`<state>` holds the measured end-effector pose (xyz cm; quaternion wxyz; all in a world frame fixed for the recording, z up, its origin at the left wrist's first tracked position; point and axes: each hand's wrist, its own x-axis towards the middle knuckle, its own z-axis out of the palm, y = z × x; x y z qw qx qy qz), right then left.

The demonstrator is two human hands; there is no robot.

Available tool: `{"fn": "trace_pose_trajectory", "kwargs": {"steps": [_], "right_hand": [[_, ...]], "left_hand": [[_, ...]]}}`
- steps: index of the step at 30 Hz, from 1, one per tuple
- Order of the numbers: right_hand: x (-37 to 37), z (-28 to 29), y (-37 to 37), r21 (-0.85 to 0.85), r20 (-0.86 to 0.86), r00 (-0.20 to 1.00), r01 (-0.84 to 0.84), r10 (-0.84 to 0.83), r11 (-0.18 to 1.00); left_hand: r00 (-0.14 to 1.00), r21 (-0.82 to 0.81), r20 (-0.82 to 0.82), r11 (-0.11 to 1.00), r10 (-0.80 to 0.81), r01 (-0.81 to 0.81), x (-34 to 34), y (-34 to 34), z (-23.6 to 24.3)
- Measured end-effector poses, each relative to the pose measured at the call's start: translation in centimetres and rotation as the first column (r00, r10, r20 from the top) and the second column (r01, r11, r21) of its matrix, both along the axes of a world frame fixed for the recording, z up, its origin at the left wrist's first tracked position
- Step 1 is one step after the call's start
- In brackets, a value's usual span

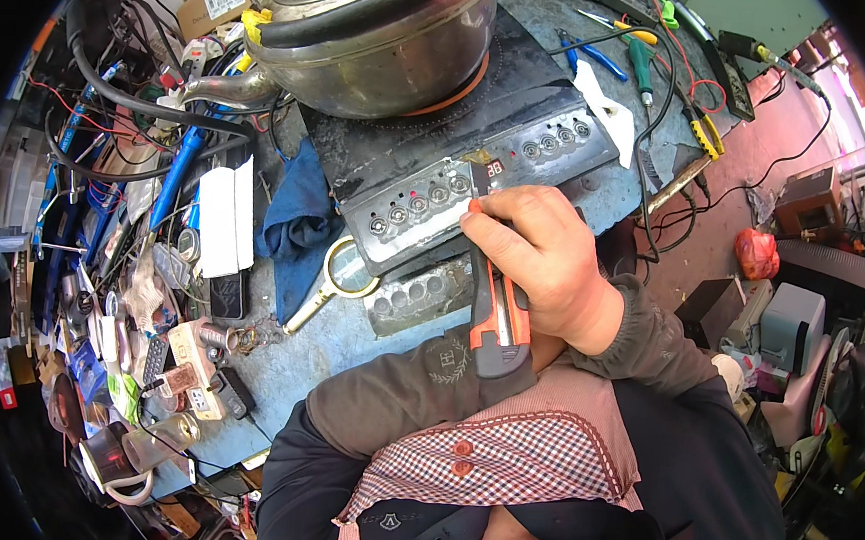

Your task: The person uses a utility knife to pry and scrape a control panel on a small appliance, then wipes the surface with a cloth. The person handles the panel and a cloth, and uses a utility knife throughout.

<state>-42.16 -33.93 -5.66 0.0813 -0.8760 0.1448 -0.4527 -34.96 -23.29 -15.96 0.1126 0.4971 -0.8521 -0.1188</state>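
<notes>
My right hand (548, 263) is closed around an orange and grey utility knife (502, 310), with thumb and forefinger pinched near its front. The knife's front end points at the control panel (447, 206) of a black induction cooker, beside a lit red display (495, 168). Several round buttons with exposed centres line that panel. My left forearm (399, 383) crosses from the lower left, and only a little skin shows beneath my right hand; its fingers are hidden. Just below the panel lies a worn grey strip (416, 297) with round marks.
A steel pot (367, 55) stands on the cooker. Left of the panel are a magnifying glass (373, 284), a blue cloth (301, 221) and white paper (226, 215). Pliers (600, 59) and a green screwdriver (639, 66) lie at the back right. Cables and tools crowd the left side.
</notes>
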Motion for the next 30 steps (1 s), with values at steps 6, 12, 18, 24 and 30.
{"fn": "trace_pose_trajectory", "kwargs": {"steps": [6,12,18,24,30], "right_hand": [[-0.1,-0.1,0.1,-0.013,0.032,0.999,0.039,-0.039,0.999],[0.3,-0.5,0.1,-0.014,0.030,1.000,0.005,-0.005,1.000],[-0.5,-0.6,-0.6,-0.029,0.063,0.997,0.040,-0.039,0.999],[-1.1,-0.3,-1.6,0.171,0.251,0.965,0.032,-0.075,0.985],[-2.2,1.9,-4.3,0.820,0.458,0.787,-0.194,-0.414,0.539]], "left_hand": [[1.000,-0.002,-0.001,1.000,-0.001,0.001,-0.1,0.0,0.0],[1.000,-0.003,-0.006,1.000,0.000,0.000,-0.3,-0.5,-0.1],[0.998,-0.018,-0.057,1.000,0.006,-0.007,-1.7,-1.7,0.0],[0.940,0.033,-0.332,0.996,0.084,-0.078,-3.4,-2.4,0.0],[0.954,-0.066,0.301,0.997,-0.019,0.041,-3.4,-2.3,-0.9]]}}
